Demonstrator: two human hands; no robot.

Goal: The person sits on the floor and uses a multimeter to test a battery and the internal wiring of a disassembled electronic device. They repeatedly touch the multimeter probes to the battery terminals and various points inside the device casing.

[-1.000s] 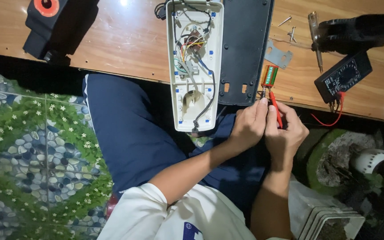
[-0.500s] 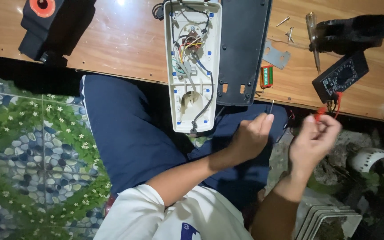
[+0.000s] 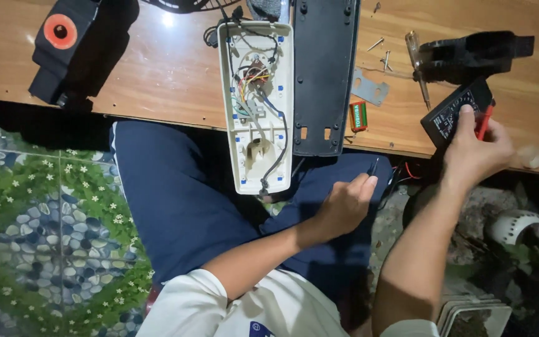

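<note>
Multimeter [image 3: 455, 112], a small black plastic box, lies flat near the table's [image 3: 157, 81] front edge, and the right hand [image 3: 476, 146] reaches over it with the thumb laid on its face while the fingers curl round a red probe [image 3: 483, 120]. It looks light and rigid, easy to slide on the smooth wood, so it is best gripped across its two long sides rather than by the thin leads. The left hand [image 3: 346, 203] hangs off the table over the lap, fingers closed in a pinch on the black probe [image 3: 373, 166], a slim, stiff stick with a sharp tip and a limp wire trailing. Nearby lie the opened white casing [image 3: 256, 100] with loose coloured wiring, delicate to touch, its dark cover [image 3: 323, 75], a small battery [image 3: 358, 116] and a screwdriver [image 3: 418, 65].
</note>
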